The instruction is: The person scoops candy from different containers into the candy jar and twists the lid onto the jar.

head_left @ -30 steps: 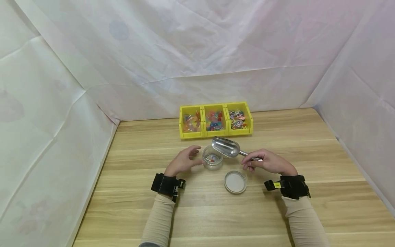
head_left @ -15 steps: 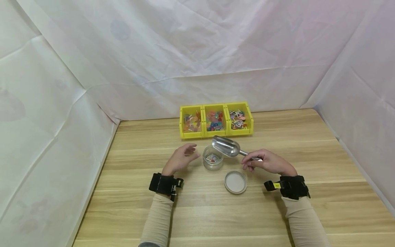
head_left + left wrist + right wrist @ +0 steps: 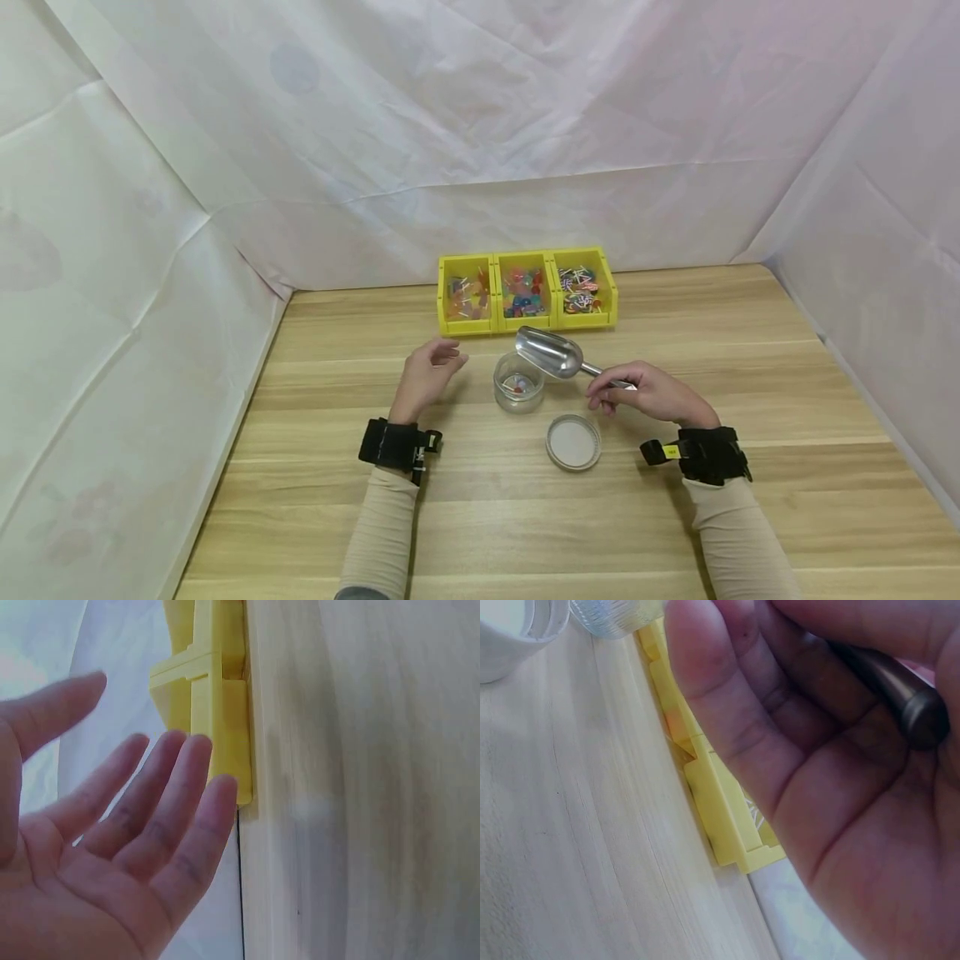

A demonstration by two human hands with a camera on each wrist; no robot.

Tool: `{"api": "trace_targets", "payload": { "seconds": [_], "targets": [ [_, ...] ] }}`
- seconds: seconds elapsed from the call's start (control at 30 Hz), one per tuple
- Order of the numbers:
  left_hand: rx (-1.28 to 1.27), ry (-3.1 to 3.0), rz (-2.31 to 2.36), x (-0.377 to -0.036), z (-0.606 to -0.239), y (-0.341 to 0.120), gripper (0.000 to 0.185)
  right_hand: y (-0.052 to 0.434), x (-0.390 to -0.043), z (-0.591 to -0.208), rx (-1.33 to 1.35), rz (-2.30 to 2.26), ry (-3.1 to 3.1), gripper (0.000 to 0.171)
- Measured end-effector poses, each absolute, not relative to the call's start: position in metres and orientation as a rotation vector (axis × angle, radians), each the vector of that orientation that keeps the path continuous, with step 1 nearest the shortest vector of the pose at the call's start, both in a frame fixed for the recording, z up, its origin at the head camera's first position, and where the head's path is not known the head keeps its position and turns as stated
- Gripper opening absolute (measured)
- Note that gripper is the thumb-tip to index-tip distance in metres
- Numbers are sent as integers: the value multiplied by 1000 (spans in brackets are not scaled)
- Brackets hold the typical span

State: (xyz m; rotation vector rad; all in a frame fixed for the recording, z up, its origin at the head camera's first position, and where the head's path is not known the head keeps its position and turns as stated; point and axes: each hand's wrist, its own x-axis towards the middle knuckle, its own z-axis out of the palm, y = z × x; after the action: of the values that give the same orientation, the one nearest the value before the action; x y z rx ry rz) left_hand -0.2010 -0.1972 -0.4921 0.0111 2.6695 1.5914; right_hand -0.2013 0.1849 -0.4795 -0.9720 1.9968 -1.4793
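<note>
A metal scoop (image 3: 551, 353) is gripped by its handle in my right hand (image 3: 651, 395); its bowl hangs at the upper right of the glass jar (image 3: 519, 397). From the right wrist, the dark end of the handle (image 3: 924, 720) shows between thumb and palm. Several small colourful pieces lie at the bottom of the uncapped jar. My left hand (image 3: 429, 377) is to the left of the jar, apart from it, holding nothing. In the left wrist view its fingers (image 3: 184, 772) are spread and relaxed. A round lid (image 3: 573, 442) lies on the table in front of the jar.
Three joined yellow bins (image 3: 525, 327) stand behind the jar, each with small colourful pieces, some with white sticks. The wooden table (image 3: 480, 533) is bordered by white cloth (image 3: 480, 125) at the back and both sides.
My left hand has moved away from the jar's side, to the left and slightly back. The right hand and scoop stay almost where they were.
</note>
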Motion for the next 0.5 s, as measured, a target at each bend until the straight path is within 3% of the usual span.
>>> {"api": "trace_targets", "payload": {
  "seconds": [0.5],
  "targets": [
    [-185,2669,1680,-204,-493,-204,41,184,-202,-483,-973,-1496,1999,22]
  ]
}}
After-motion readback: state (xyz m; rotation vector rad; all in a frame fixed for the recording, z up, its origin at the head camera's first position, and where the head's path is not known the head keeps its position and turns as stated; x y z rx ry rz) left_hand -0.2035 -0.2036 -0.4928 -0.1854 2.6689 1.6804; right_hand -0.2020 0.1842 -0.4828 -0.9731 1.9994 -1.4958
